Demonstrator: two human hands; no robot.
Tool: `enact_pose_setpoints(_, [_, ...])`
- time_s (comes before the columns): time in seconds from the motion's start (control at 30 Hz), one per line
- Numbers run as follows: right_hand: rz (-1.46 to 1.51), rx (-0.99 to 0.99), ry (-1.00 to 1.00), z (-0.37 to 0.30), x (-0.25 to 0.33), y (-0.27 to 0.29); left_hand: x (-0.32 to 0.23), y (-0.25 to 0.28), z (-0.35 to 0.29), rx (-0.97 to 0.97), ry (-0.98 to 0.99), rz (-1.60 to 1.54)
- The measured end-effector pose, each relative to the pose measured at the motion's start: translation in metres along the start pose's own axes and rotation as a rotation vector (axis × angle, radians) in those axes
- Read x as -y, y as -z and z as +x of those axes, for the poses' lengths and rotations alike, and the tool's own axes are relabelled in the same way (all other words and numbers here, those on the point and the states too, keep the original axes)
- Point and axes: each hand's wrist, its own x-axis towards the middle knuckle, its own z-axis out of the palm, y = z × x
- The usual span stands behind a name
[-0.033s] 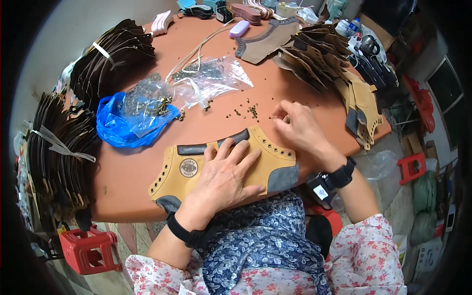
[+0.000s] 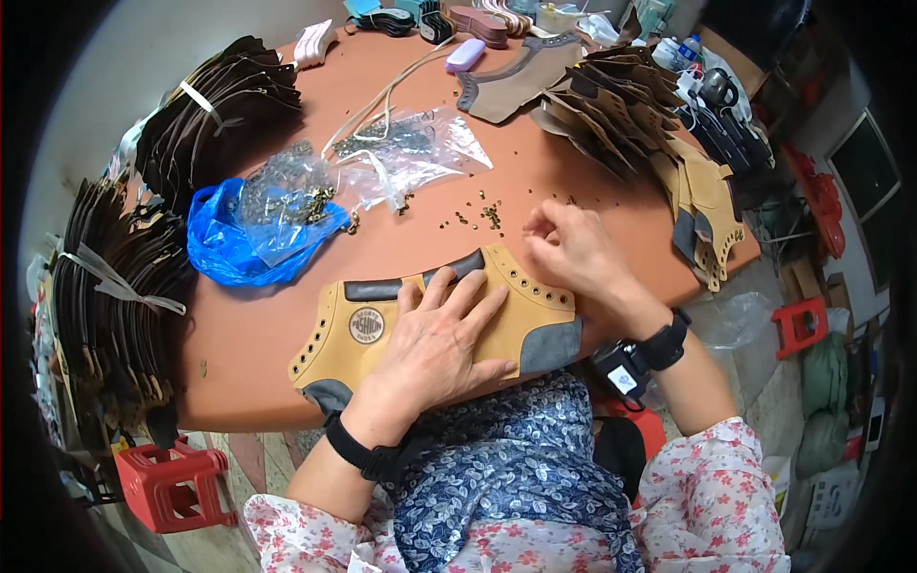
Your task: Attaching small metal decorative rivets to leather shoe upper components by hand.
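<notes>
A tan shoe upper (image 2: 511, 310) lies flat at the table's near edge, with rows of eyelet holes along both sides, grey corner patches, a dark collar and a round printed mark. My left hand (image 2: 435, 334) rests on its middle, fingers spread, pressing it down. Just beyond its right eyelet row, my right hand (image 2: 578, 253) hovers over the table with thumb and fingers pinched together. Whatever the pinch holds, if anything, is hidden. Small brass-coloured eyelets (image 2: 490, 218) lie scattered to the left of that hand.
A blue plastic bag (image 2: 215, 250) and a transparent bag of eyelets (image 2: 411, 143) sit left of centre. Bundled dark uppers (image 2: 224, 105) stand at the left. More brown uppers (image 2: 611, 105) and tan ones (image 2: 702, 191) are piled at the right. A red stool (image 2: 172, 487) is below.
My right hand has shifted slightly toward me, and its fingers have curled closer together. My left hand and the tan shoe upper have stayed in place.
</notes>
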Motion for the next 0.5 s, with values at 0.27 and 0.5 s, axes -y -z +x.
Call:
enact_pose_setpoints(0.27, [-0.061,0.054,0.025,-0.013,0.014,-0.018,0.0,-0.004,0.002,0.014,-0.006,0.041])
enact_pose_setpoints(0.5, [-0.042,0.066,0.38,-0.015,-0.002,-0.013,0.002,-0.006,0.002,0.0,0.003,0.017])
